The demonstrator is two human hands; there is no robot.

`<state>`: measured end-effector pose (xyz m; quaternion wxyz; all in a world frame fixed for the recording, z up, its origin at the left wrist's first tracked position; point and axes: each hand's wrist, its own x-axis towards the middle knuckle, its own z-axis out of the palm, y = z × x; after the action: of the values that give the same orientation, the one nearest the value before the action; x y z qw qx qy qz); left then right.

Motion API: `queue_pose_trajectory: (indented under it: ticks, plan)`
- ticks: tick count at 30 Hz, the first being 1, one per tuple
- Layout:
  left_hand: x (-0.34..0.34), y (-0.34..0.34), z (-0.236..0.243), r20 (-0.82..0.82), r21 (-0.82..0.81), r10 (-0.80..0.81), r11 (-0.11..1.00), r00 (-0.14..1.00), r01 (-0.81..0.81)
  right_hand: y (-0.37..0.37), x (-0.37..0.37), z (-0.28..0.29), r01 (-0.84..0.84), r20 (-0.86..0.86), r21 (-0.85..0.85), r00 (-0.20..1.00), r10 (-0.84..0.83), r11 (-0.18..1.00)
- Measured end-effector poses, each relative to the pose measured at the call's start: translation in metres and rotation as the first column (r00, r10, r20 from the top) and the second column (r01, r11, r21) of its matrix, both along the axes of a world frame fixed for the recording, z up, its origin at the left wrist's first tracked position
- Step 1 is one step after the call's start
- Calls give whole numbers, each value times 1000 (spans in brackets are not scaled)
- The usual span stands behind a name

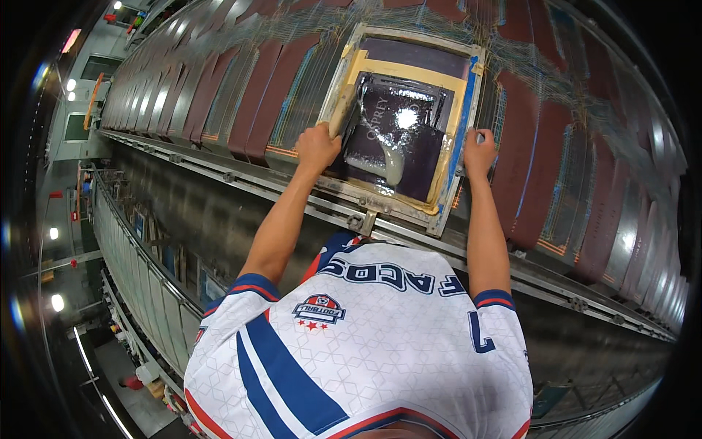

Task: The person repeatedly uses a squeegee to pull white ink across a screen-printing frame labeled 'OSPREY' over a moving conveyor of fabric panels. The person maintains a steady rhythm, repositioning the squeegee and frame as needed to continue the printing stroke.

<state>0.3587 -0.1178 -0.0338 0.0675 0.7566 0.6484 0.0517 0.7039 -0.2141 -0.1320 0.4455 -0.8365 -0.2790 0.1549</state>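
Note:
A screen printing frame (474,88) lies flat on the long table in front of me. Yellow and blue tape borders its dark mesh (373,139), where wet, glossy ink reflects a bright light. My left hand (318,148) is closed around the lower end of a wooden squeegee (341,110), which leans along the frame's left inner side. Its blade is hard to make out. On the opposite side, my right hand (480,152) has its fingers curled onto the frame's right edge. Pale ink is smeared near the mesh's lower middle.
Maroon fabric pieces (537,161) lie in rows along the table on both sides of the frame. A metal rail (285,194) with clamps runs along the near table edge. Another long table (146,263) stands behind at left, past a dark aisle.

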Motion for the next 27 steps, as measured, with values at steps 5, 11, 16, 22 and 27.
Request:
queue_pose_trajectory:
  ticks: [5, 11, 16, 22, 27]
  plan:
    - [36, -13, -4, 71, -7, -55, 998, 996, 56, 3, 1, -1, -4, 63, 52, 998, 1, 999]
    - [43, -7, 32, 224, -32, -130, 990, 966, 141, -3, -2, 18, 4, -34, 35, 999, -3, 999]
    - [-20, -3, 32, 150, -84, -151, 983, 977, 165, -8, -4, 21, 26, 21, 48, 999, -27, 998]
    - [-55, -14, 19, 182, -102, -79, 990, 980, 99, -15, -6, 25, 17, -44, 95, 999, -12, 995]
    - [-34, -31, 20, 102, -52, -75, 995, 992, 81, -18, -11, 26, 18, -27, 117, 1000, -15, 993]
